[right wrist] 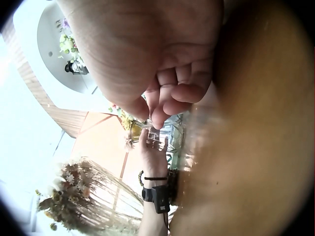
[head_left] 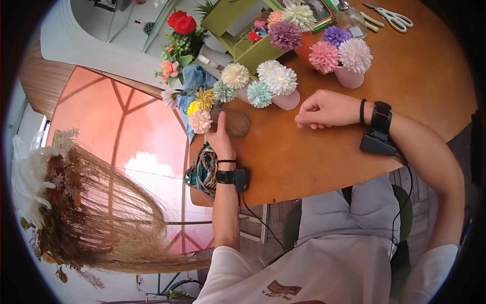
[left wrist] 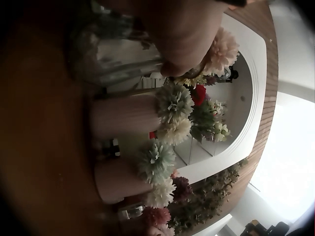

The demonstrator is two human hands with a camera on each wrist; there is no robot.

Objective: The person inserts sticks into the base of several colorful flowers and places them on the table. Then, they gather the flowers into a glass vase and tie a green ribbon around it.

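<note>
My left hand [head_left: 220, 141] holds a clear glass vase [head_left: 236, 124] near the table's left edge, thumb and fingers about it. Pale pink [head_left: 200, 122] and yellow pompom flowers [head_left: 204, 100] stand at the vase's mouth. In the left wrist view the hand [left wrist: 182, 34] covers part of the glass [left wrist: 115, 64]. My right hand [head_left: 329, 109] is over the middle of the table, fingers loosely curled with nothing in them. Closest to it are a pink vase [head_left: 287, 103] with white [head_left: 277, 77] and teal flowers [head_left: 259, 95], and another pink vase [head_left: 350, 78] with pink flowers [head_left: 355, 55].
Scissors [head_left: 397, 20] and yellow-handled pliers [head_left: 373, 22] lie at the far right of the brown table [head_left: 304, 162]. A green box [head_left: 238, 30] stands at the back. Rope coils [head_left: 205, 169] sit beside my left wrist. Dried flowers [head_left: 66, 187] rise at the left.
</note>
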